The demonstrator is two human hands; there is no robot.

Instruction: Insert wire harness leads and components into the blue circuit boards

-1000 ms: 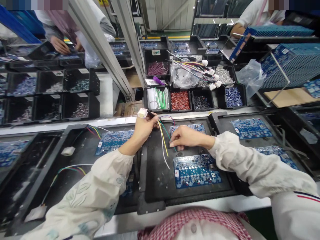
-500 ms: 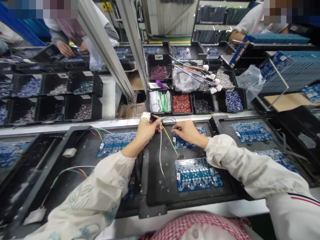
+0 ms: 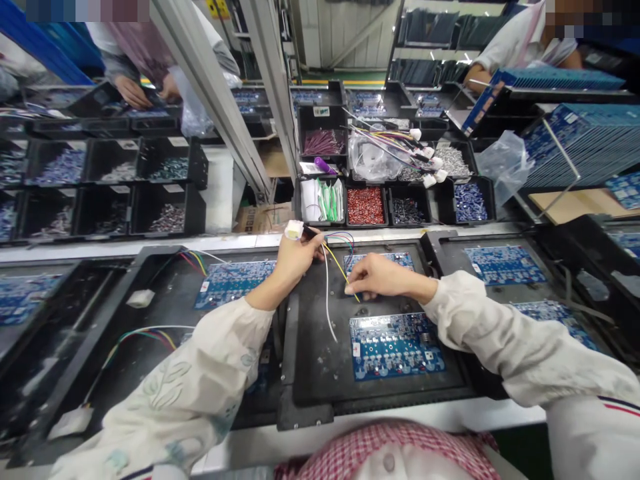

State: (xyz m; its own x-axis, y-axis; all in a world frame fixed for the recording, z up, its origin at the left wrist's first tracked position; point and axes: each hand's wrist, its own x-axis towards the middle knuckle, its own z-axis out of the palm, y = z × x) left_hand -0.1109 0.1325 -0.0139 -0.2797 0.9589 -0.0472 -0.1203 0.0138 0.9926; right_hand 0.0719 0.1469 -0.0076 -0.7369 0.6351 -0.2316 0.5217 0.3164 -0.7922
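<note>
Black fixture tray [image 3: 320,363] at lower centre holds blue circuit boards [image 3: 397,347]. Your left hand [image 3: 297,260] is closed, pinching the wire harness [image 3: 327,300] beside its white connector [image 3: 294,230]. Your right hand [image 3: 385,277] is curled at the yellow lead [image 3: 341,267]; grip unclear.

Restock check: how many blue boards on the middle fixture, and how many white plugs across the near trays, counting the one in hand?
Blue circuit boards on the middle black fixture: 2
White connector plugs, one in the left hand: 3
Total: 5
</note>
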